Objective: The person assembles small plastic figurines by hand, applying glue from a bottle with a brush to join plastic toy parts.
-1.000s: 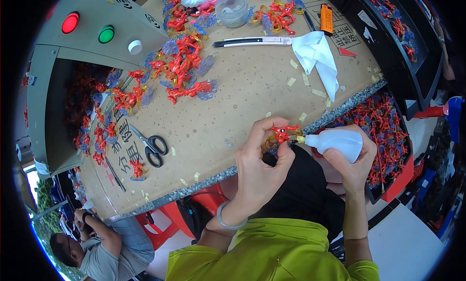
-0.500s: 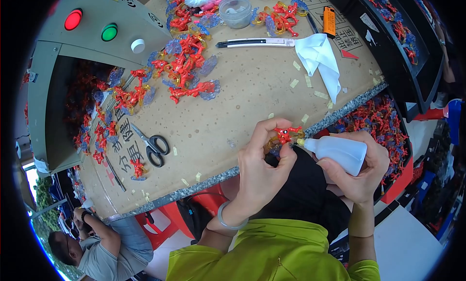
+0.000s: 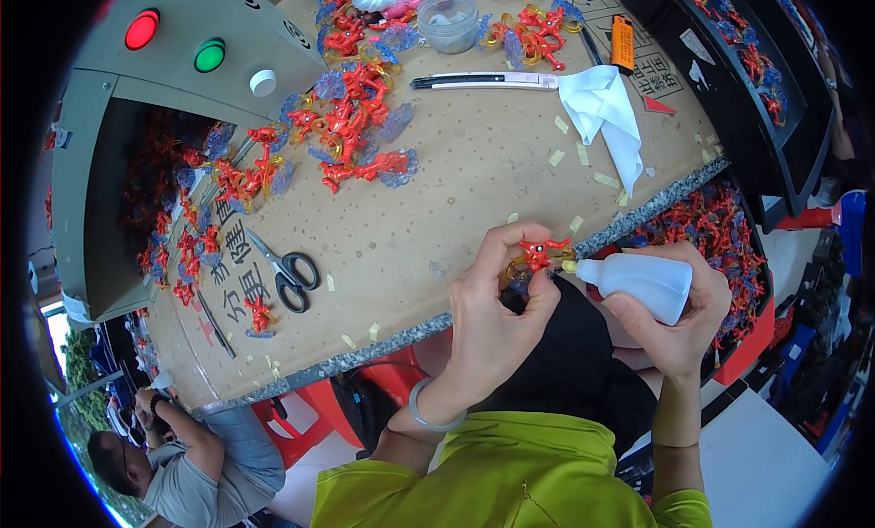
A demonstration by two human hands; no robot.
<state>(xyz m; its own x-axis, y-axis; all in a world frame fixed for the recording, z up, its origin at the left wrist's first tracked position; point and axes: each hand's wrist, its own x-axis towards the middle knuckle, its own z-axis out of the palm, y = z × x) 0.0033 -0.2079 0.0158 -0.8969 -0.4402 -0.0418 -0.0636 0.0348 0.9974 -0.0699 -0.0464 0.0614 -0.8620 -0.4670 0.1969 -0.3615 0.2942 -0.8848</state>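
My left hand [image 3: 497, 314] pinches a small red toy figure [image 3: 539, 253] just past the table's near edge. My right hand [image 3: 679, 323] grips a white squeeze bottle [image 3: 643, 284] lying sideways, its nozzle tip touching the figure. Both hands hover over my lap, with the yellow-green shirt below them.
On the brown worktable [image 3: 456, 191] lie black scissors [image 3: 287, 273], a utility knife [image 3: 488, 81], a white cloth [image 3: 606, 118], a clear cup [image 3: 448, 20], an orange lighter [image 3: 622, 42] and piles of red and blue toy parts [image 3: 351, 127]. A bin of red figures [image 3: 702, 232] sits at right. Another person [image 3: 173, 455] crouches lower left.
The bottle has tilted and shifted slightly lower right, and its nozzle stays at the figure. My left hand has kept its pinch with little movement.
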